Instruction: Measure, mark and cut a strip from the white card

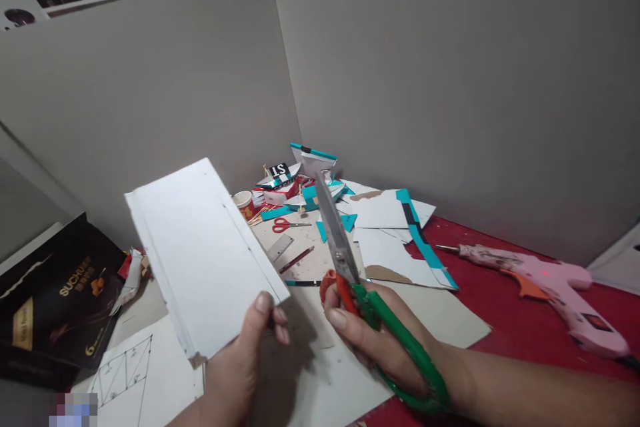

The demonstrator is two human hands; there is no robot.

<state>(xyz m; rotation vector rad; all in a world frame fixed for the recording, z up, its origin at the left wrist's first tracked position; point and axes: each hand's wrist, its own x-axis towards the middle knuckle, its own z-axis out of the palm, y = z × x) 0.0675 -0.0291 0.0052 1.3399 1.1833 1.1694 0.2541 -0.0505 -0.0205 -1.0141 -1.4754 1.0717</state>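
My left hand (245,347) grips a white rectangular piece of cardboard (200,253) by its lower right corner, with the thumb on the front face. A thin line runs along the long right side of the cardboard. In my right hand (385,333) is a pair of large scissors (340,240) with green and orange handles, its blades pointing up and closed together. Cardboard and blades are apart, both held up above the table. The fingers behind the cardboard are partly hidden.
A pink glue gun (545,280) lies on the red cloth (480,240) at right. Small red scissors (285,225), a pencil (297,259), cut white cardboard (385,243) and a model boat (280,177) lie farther back. A black box (60,293) and a drawing (145,380) are at left.
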